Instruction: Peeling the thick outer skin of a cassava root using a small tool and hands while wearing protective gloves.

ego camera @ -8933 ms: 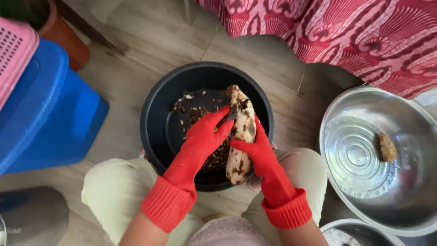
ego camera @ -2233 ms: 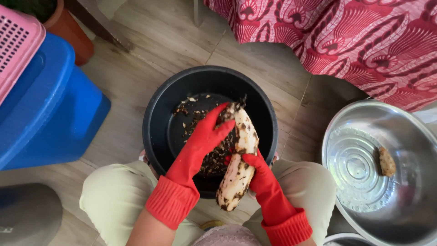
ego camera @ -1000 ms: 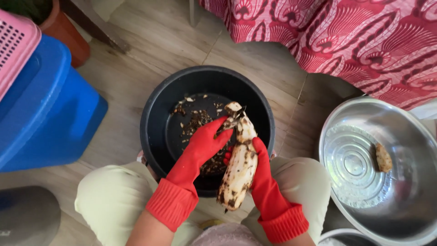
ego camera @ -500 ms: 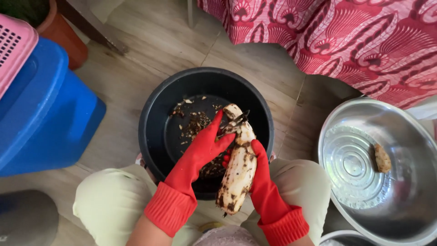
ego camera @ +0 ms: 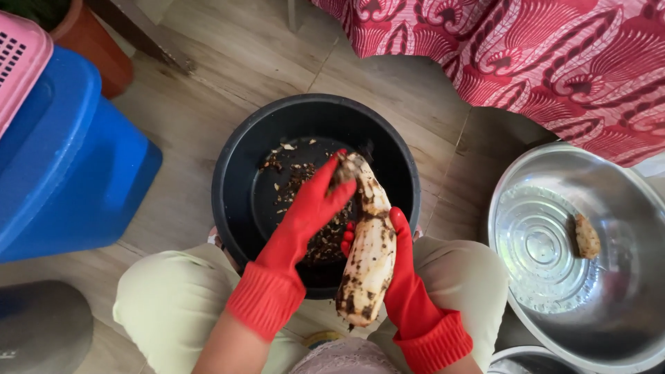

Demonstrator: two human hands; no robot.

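- Since half a second ago, your left hand (ego camera: pixel 312 208) has slid up the root (ego camera: pixel 369 239), so its fingertips now cover the far tip where the peeler blade showed before; the root itself has barely shifted.
- Your right hand (ego camera: pixel 404 273) grips the root from the right side, fingers (ego camera: pixel 400 225) wrapped round its middle, the near end poking out towards your knees.
- Your left hand's fingers are curled against the top of the root. You cannot tell from this view whether they have hold of a tool, because the glove hides it.
- Mostly pale now, the root carries brown patches of skin down its length, and it hangs slanted over the near rim of the black basin (ego camera: pixel 235 166), touching nothing but your gloves.
- Peelings (ego camera: pixel 294 176) lie scattered on the basin's floor, beneath your hands.
- Judging by the patches, you are midway through scraping skin off, working at the far end.
- Your next stroke calls for a firm right-hand hold and a turn of the root to bring a brown patch up.
- A metal bowl (ego camera: pixel 623 208) on the floor to your right holds one small peeled piece (ego camera: pixel 587 236); a blue bin (ego camera: pixel 62 166) stands at your left.
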